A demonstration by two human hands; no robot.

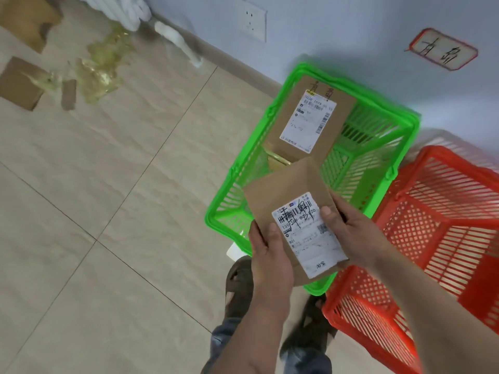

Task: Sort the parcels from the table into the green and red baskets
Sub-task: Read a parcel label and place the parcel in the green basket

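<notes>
I hold a brown cardboard parcel (pixel 286 190) with a white shipping label above the near end of the green basket (pixel 224 214). My left hand (pixel 267 255) grips its left edge, thumb on the label. My right hand (pixel 353 233) grips its right edge, thumb on top. A second brown parcel (pixel 337 109) with a white label leans inside the green basket against its far rim. The red basket (pixel 432 238) stands on the floor right of the green one, and no parcel shows in it.
Both baskets sit on a tiled floor against a pale blue wall with a socket (pixel 251 21) and a red-bordered sign (pixel 442 48). Cardboard scraps (pixel 21 82) and crumpled yellowish tape (pixel 102 66) lie on the floor at the far left. My feet (pixel 240 287) stand just below the baskets.
</notes>
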